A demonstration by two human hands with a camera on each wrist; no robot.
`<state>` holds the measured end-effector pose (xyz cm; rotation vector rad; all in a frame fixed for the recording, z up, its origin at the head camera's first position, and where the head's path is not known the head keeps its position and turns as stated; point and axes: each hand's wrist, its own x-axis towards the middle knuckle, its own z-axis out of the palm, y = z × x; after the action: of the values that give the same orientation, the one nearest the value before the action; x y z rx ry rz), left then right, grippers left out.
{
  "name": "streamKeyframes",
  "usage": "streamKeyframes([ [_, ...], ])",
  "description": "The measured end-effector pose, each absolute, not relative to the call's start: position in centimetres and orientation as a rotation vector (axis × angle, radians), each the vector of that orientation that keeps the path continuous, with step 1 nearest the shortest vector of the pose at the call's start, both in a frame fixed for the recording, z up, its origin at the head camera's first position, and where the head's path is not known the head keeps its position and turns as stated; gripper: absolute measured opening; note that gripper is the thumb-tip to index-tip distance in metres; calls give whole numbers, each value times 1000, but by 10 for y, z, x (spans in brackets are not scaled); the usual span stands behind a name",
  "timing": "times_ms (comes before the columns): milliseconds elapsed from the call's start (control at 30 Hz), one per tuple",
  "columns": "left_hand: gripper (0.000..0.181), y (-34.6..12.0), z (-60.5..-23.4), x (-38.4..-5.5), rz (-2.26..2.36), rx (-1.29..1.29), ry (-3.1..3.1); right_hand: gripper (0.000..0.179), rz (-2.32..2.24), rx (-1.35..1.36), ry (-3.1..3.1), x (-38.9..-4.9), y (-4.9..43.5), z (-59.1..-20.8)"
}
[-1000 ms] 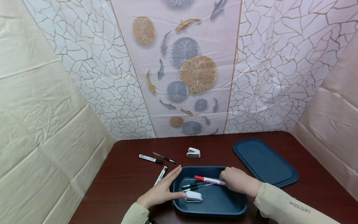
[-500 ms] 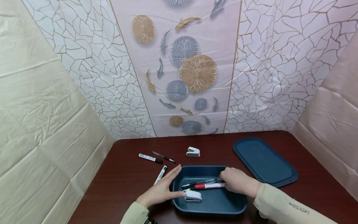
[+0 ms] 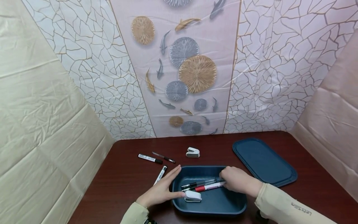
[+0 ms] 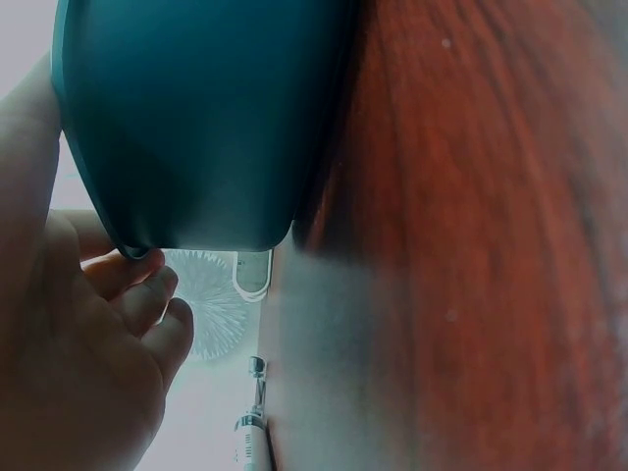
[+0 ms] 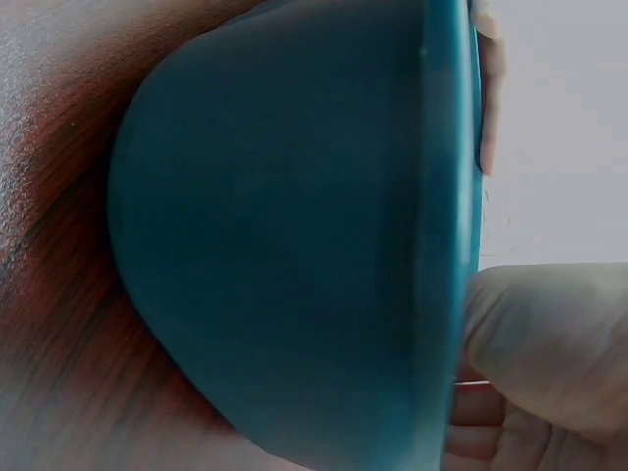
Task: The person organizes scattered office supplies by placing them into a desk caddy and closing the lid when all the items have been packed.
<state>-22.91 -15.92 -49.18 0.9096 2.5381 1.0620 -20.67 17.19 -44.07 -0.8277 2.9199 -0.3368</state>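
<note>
A dark blue rectangular bin (image 3: 212, 212) stands on the table. My right hand (image 3: 236, 180) reaches over its right end and holds the white end of a red-capped marker (image 3: 208, 187), low inside the bin. That marker lies alongside some clear pens with black caps (image 3: 193, 185). My left hand (image 3: 163, 189) spans the bin's left side, with fairly straight fingers at the far-left corner. Its thumb reaches over the rim beside a small white stapler (image 3: 193, 196) in the bin. From the right wrist, the bin's wall (image 5: 275, 226) hides the fingertips of my right hand (image 5: 549, 353).
Left of the bin lie a black-capped marker (image 3: 149, 158), a pen (image 3: 163, 157) and another white marker (image 3: 160, 175). A second small stapler (image 3: 193, 152) sits behind the bin. At the right rests a flat blue lid (image 3: 265, 161). A patterned cloth hangs behind the table.
The red-capped marker has come down toward the near side of the bin, from across the clear pens to alongside them. My left hand has stayed at the rim.
</note>
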Motion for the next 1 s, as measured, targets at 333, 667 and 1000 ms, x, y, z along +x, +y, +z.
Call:
streamKeyframes([
  [333, 97, -159, -492, -230, 1073, 908, 2534, 18, -336, -752, 2928, -208, 171, -433],
  [667, 96, -159, -491, -229, 1059, 891, 2532, 18, -355, -779, 2964, -209, 172, -421],
  [1000, 96, -159, -492, -229, 1061, 897, 2531, 22, -341, -882, 3095, -216, 181, -396],
])
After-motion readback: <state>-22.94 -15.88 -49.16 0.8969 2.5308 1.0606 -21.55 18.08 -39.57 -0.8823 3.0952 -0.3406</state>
